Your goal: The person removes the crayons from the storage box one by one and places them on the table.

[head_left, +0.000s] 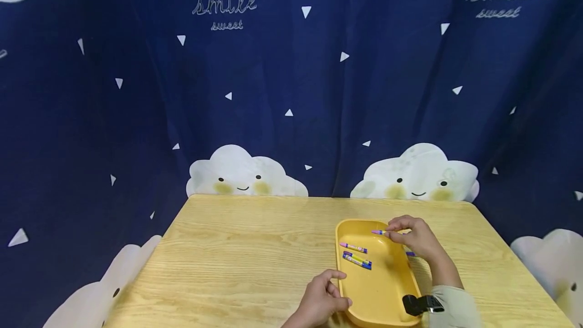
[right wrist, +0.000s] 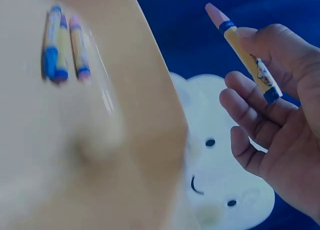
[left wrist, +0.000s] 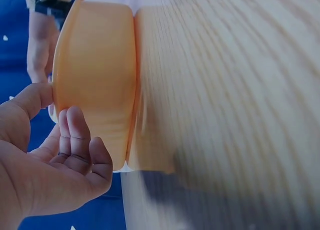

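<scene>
My right hand (head_left: 416, 237) pinches a pink crayon (right wrist: 250, 59) with a yellow and blue wrapper above the far right part of the yellow tray (head_left: 380, 292). The fingers below the crayon are loosely bent in the right wrist view. At the tray's near left side, my left hand (head_left: 319, 297) holds the rim, with some fingers bent against the outer wall (left wrist: 95, 59). Inside the tray lie another pink crayon (head_left: 353, 248), a purple-tipped crayon (head_left: 348, 253) and a blue crayon (head_left: 357, 261), side by side.
A purple-blue crayon (head_left: 411, 253) lies on the wooden table (head_left: 237, 257) just right of the tray, partly hidden by the right hand. A dark blue curtain (head_left: 273, 75) with clouds hangs behind the table. A black device (head_left: 421, 304) sits at my right wrist.
</scene>
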`<state>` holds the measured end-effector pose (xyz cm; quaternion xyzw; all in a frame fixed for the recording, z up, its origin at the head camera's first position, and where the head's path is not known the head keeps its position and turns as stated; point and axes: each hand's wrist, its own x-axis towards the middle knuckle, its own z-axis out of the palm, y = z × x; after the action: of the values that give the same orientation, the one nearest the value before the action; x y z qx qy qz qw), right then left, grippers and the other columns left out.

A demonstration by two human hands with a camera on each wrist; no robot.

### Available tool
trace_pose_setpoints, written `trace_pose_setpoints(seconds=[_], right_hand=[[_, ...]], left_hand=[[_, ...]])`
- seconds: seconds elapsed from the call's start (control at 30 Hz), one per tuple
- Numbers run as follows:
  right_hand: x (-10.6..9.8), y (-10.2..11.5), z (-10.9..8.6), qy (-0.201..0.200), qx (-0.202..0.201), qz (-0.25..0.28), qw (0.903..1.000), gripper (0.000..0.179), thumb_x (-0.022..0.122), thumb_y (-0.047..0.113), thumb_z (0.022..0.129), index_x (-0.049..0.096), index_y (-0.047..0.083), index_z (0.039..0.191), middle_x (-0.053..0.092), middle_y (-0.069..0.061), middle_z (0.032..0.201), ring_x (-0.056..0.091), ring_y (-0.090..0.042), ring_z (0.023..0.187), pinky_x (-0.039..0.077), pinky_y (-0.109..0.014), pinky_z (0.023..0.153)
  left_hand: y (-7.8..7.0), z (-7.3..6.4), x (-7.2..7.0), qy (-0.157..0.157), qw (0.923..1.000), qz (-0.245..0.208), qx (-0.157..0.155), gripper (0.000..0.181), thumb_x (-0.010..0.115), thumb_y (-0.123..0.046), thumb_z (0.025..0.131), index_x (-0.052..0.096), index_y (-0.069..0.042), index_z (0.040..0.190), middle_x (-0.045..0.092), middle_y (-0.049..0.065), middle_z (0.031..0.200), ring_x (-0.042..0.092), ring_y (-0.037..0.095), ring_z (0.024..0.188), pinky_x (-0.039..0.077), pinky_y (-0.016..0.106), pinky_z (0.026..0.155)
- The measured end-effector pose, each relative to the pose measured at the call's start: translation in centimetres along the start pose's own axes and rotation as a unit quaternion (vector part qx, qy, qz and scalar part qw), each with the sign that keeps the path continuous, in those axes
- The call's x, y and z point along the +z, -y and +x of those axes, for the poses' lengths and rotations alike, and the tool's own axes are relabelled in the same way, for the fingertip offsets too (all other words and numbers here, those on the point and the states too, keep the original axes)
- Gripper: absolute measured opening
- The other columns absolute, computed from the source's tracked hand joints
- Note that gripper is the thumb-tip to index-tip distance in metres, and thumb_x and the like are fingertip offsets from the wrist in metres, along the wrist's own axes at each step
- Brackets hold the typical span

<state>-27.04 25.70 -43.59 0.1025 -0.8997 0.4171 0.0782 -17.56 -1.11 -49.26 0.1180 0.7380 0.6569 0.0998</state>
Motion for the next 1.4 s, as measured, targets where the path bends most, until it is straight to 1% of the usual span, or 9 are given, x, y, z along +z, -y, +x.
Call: trace_pose_setpoints(seconds=[0.2,0.4,0.47,0.7,0.77,0.87,1.07,1.3,1.4], right_hand=[[-2.1,-2.3,-1.1,-0.001,0.009,0.007,0.9999,0.014,0.074,0.017,0.08,0.07,0.006,0.088,0.063,-0.004,0.085,0.054,-0.02,0.081,0.046,-0.033,0.066],[-3.9,-4.3,-1.9,-0.004,0.037,0.006,0.9993,0.026,0.073,0.026,0.081,0.071,0.003,0.093,0.065,-0.007,0.087,0.057,-0.018,0.077,0.046,-0.029,0.063],[-4.0,-5.1,-2.0,-0.006,0.046,0.009,0.9989,0.027,0.072,0.027,0.082,0.07,0.003,0.094,0.065,-0.006,0.086,0.057,-0.016,0.075,0.047,-0.029,0.062],[-3.4,-8.8,-2.8,-0.002,0.073,0.064,0.9953,0.026,0.072,0.016,0.082,0.069,-0.006,0.095,0.066,-0.008,0.081,0.057,-0.014,0.068,0.049,-0.031,0.06],[-3.3,-9.6,-3.1,0.001,0.084,0.057,0.9948,0.025,0.072,0.015,0.081,0.069,-0.006,0.095,0.066,-0.009,0.083,0.058,-0.012,0.07,0.049,-0.029,0.062],[-3.3,-10.5,-3.3,0.014,0.093,0.024,0.9953,0.025,0.074,0.017,0.08,0.07,-0.003,0.093,0.067,-0.009,0.088,0.058,-0.01,0.075,0.047,-0.027,0.065],[-3.3,-11.4,-3.1,0.05,0.086,-0.01,0.9949,0.023,0.074,0.016,0.078,0.071,-0.002,0.091,0.067,-0.01,0.087,0.056,-0.013,0.075,0.045,-0.028,0.064],[-3.2,-11.9,-3.1,0.058,0.074,-0.058,0.9939,0.02,0.076,0.015,0.077,0.072,-0.002,0.086,0.068,-0.01,0.084,0.058,-0.018,0.078,0.045,-0.033,0.067],[-3.0,-11.9,-3.1,0.063,0.079,-0.063,0.9929,0.018,0.076,0.014,0.077,0.072,0.0,0.087,0.068,-0.01,0.085,0.059,-0.019,0.08,0.046,-0.034,0.07]], left_hand=[[0.1,0.0,-0.1,-0.001,1.0,0.0,-0.008,0.047,0.075,0.001,0.069,0.059,-0.005,0.113,0.05,-0.002,0.064,0.046,0.008,0.053,0.038,0.019,0.048],[0.1,0.0,0.1,0.0,0.9999,-0.003,-0.015,0.047,0.075,0.002,0.07,0.059,-0.005,0.114,0.05,-0.002,0.065,0.045,0.009,0.054,0.038,0.019,0.048],[0.1,-0.1,0.2,0.0,0.9999,-0.007,-0.015,0.047,0.075,0.002,0.07,0.059,-0.005,0.114,0.05,-0.001,0.065,0.045,0.009,0.054,0.038,0.019,0.048],[0.3,-0.4,0.0,0.004,0.9995,-0.02,-0.023,0.047,0.075,0.001,0.071,0.059,-0.003,0.114,0.05,0.0,0.065,0.045,0.009,0.054,0.039,0.02,0.049],[0.2,-0.4,0.0,0.006,0.9997,-0.014,-0.018,0.047,0.075,0.0,0.071,0.059,-0.004,0.115,0.051,0.0,0.065,0.045,0.009,0.054,0.038,0.02,0.049],[0.0,-0.1,0.0,0.007,0.9999,-0.007,-0.01,0.047,0.075,-0.001,0.071,0.058,-0.004,0.115,0.051,-0.001,0.065,0.046,0.009,0.054,0.038,0.02,0.048],[-0.5,0.2,-0.1,0.003,1.0,0.005,0.002,0.047,0.076,0.0,0.071,0.059,-0.003,0.114,0.051,-0.002,0.064,0.046,0.008,0.054,0.039,0.019,0.048],[-0.6,0.1,0.0,0.002,1.0,0.008,-0.001,0.047,0.076,0.0,0.07,0.059,-0.003,0.114,0.051,-0.003,0.064,0.046,0.008,0.054,0.039,0.02,0.049],[-0.6,-0.1,0.0,0.0,0.9999,0.01,-0.01,0.048,0.076,0.0,0.07,0.059,-0.004,0.115,0.051,-0.003,0.064,0.047,0.008,0.055,0.039,0.02,0.049]])
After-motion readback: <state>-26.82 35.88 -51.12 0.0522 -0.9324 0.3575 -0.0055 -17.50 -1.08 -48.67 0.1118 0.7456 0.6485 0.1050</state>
